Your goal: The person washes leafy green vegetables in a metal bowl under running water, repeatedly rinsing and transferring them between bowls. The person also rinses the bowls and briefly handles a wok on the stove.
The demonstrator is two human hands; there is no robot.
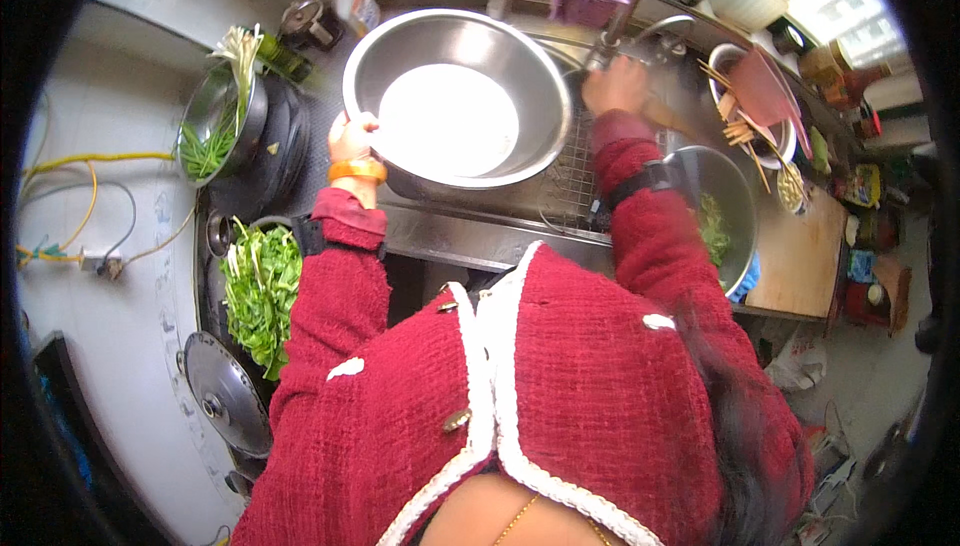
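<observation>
A large stainless steel basin (547,107) is tilted over the sink (450,220), its bottom glaring white. My left hand (352,137) grips the basin's left rim, the thumb over the edge. Right of the basin, my right hand (616,87) is closed around the base of the faucet (602,55); the fingertips are partly hidden and blurred. Below that hand a wire rack (574,171) lies over the sink. Whether water is in the basin, I cannot tell.
Leafy greens (259,291) and a bowl of scallions (259,107) stand left. At the right are a steel bowl with shredded greens (742,193), a pot with chopsticks (784,145) and a wooden board (799,261). A dish soap bottle (356,6) stands behind the basin.
</observation>
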